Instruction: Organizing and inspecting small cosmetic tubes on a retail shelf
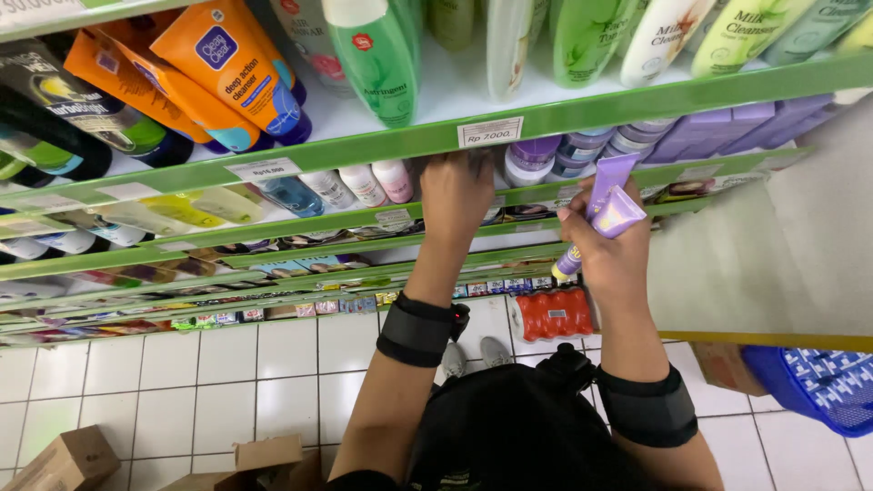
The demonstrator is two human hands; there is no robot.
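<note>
1. Left hand reaches into the green shelf, fingers curled among small jars; I cannot tell if it holds anything
2. Right hand has fingers clamped on purple tubes, just beside that shelf

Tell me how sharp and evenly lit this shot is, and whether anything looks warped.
In the head view, light is bright and even, with a faint shine on the orange tubes; the left hand reaching under the green shelf edge sits in shade; the right hand and its purple tubes look sharp; the shelves bow and fan out toward the left, a wide-lens distortion.
</note>
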